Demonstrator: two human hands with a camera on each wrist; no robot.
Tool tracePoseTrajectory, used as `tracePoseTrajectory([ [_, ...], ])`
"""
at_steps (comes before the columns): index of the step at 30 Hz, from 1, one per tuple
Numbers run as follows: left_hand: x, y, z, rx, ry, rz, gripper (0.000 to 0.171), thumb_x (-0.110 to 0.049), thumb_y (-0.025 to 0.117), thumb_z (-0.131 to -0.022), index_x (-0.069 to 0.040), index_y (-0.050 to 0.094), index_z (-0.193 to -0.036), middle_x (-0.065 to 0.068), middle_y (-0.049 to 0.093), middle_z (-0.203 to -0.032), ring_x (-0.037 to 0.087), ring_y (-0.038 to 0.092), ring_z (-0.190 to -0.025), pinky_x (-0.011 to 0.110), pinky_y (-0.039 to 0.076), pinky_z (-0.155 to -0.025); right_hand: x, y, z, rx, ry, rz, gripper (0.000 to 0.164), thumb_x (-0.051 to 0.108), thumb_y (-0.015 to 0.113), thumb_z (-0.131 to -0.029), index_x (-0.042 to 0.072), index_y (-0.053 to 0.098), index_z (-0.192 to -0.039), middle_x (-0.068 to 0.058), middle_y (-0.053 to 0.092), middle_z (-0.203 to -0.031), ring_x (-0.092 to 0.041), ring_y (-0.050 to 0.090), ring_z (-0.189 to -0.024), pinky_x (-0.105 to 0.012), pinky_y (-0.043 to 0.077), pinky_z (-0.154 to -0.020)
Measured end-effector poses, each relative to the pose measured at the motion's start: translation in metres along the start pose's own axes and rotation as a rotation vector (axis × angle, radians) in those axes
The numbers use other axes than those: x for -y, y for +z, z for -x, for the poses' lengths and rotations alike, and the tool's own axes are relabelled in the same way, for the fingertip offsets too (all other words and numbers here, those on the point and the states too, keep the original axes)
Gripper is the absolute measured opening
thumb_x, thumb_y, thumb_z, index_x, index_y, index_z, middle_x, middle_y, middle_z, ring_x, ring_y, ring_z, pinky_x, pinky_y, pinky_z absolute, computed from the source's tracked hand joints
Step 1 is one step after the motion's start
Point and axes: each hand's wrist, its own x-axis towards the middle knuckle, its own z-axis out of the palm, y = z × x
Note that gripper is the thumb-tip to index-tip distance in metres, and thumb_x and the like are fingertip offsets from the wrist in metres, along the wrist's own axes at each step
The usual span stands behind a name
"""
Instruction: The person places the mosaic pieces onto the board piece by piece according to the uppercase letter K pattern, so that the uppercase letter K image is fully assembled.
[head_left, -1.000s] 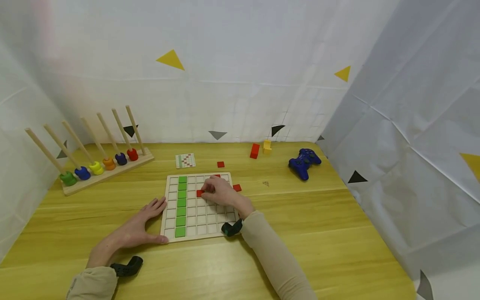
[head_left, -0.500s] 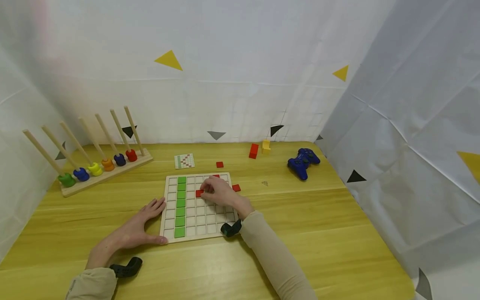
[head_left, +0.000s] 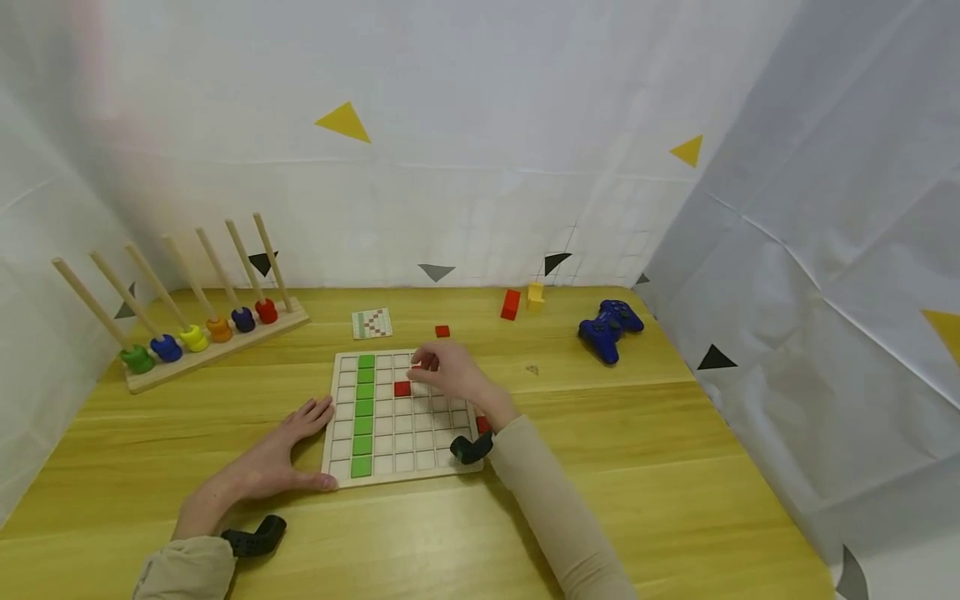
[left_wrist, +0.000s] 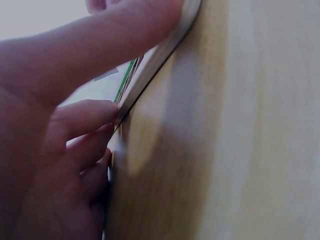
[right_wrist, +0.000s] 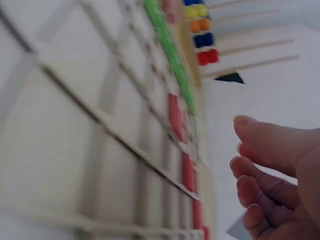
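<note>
A white grid board (head_left: 404,439) lies on the wooden table, one column filled with green tiles (head_left: 363,408). A red tile (head_left: 402,389) sits in a cell right of that column; the right wrist view shows further red tiles (right_wrist: 188,172) in line with it. My left hand (head_left: 270,454) rests along the board's left edge, fingers spread, with thumb at the near corner. Over the far part of the board hovers my right hand (head_left: 456,372), fingers loosely bent. In the right wrist view nothing shows between its fingertips. It hides some cells in the head view.
A pattern card (head_left: 372,323) and a loose red tile (head_left: 442,331) lie beyond the board. Another red tile (head_left: 483,424) is at its right edge. Around stand a peg rack (head_left: 217,343), a red block (head_left: 511,305), a yellow block (head_left: 535,297) and a blue game controller (head_left: 609,330).
My right hand has left the red tile in its cell and moved slightly away and to the right. My left hand has stayed at the board's edge.
</note>
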Motion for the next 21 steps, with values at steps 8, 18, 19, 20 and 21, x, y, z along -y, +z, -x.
tracePoseTrajectory([
  [8, -0.003, -0.001, 0.001, 0.008, -0.003, 0.006, 0.111, -0.057, 0.082, -0.074, -0.008, 0.027, -0.158, 0.013, 0.012, -0.168, 0.047, 0.003, -0.152, 0.073, 0.009, -0.114, -0.028, -0.031, -0.017, -0.117, 0.139, -0.089, 0.022, 0.018, 0.066, -0.098, 0.003, 0.068, -0.114, -0.008, 0.066, -0.106, -0.022, 0.059, -0.092, -0.034, 0.053, -0.081],
  [18, -0.001, 0.001, 0.001, -0.003, 0.002, -0.002, 0.111, -0.057, 0.082, -0.073, -0.008, 0.029, -0.158, 0.012, 0.012, -0.168, 0.046, 0.004, -0.152, 0.071, 0.008, -0.116, -0.07, -0.037, -0.04, -0.027, 0.201, -0.099, 0.034, 0.014, 0.063, -0.099, 0.0, 0.061, -0.13, -0.017, 0.061, -0.127, -0.031, 0.058, -0.114, -0.042, 0.051, -0.099],
  [19, -0.001, 0.001, 0.001, -0.005, -0.001, 0.001, 0.111, -0.057, 0.082, -0.073, -0.009, 0.028, -0.158, 0.011, 0.012, -0.168, 0.045, 0.003, -0.152, 0.071, 0.008, -0.116, -0.07, -0.038, -0.043, -0.01, 0.204, -0.102, 0.035, 0.015, 0.063, -0.099, 0.001, 0.06, -0.131, -0.018, 0.061, -0.129, -0.031, 0.057, -0.116, -0.043, 0.05, -0.101],
  [20, -0.001, 0.0, 0.001, -0.006, -0.002, 0.003, 0.111, -0.056, 0.082, -0.073, -0.009, 0.028, -0.158, 0.011, 0.012, -0.168, 0.046, 0.003, -0.152, 0.071, 0.007, -0.116, -0.07, -0.04, -0.045, 0.007, 0.207, -0.098, 0.036, 0.016, 0.063, -0.099, 0.002, 0.06, -0.131, -0.018, 0.06, -0.13, -0.031, 0.057, -0.117, -0.043, 0.05, -0.101],
  [21, -0.001, 0.0, 0.001, -0.007, -0.003, 0.006, 0.111, -0.056, 0.082, -0.073, -0.009, 0.028, -0.158, 0.011, 0.012, -0.168, 0.045, 0.003, -0.152, 0.071, 0.007, -0.116, -0.069, -0.042, -0.047, 0.024, 0.213, -0.097, 0.036, 0.017, 0.063, -0.099, 0.003, 0.06, -0.132, -0.018, 0.059, -0.13, -0.031, 0.056, -0.117, -0.044, 0.049, -0.101],
])
